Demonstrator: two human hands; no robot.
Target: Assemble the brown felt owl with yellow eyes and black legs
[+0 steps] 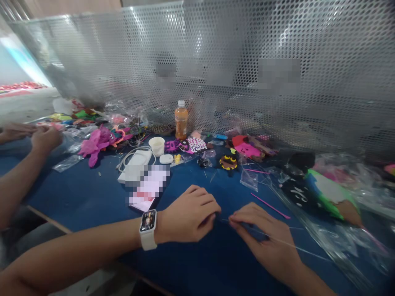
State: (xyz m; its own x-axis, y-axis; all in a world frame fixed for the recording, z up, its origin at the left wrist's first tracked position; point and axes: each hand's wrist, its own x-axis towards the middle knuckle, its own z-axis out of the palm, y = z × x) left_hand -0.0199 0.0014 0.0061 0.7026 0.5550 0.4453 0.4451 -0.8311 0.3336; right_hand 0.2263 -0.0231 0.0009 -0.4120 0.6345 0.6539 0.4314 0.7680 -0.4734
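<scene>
A thin clear thread stretches across the dark blue table toward the lower right. My right hand pinches it between thumb and fingertips. Just left of that, my left hand is closed with its fingers curled down, and a short stretch of thread seems to run between the two hands. Its fingertips are partly hidden, but they appear to grip the thread's end. A watch with a pale strap is on my left wrist. Beyond my right hand lies a thin pink strip.
A phone, white power bank with cable, cup and orange drink bottle stand beyond my left hand. Colourful felt pieces and plastic bags line the perforated metal screen. At left, another person's hands work.
</scene>
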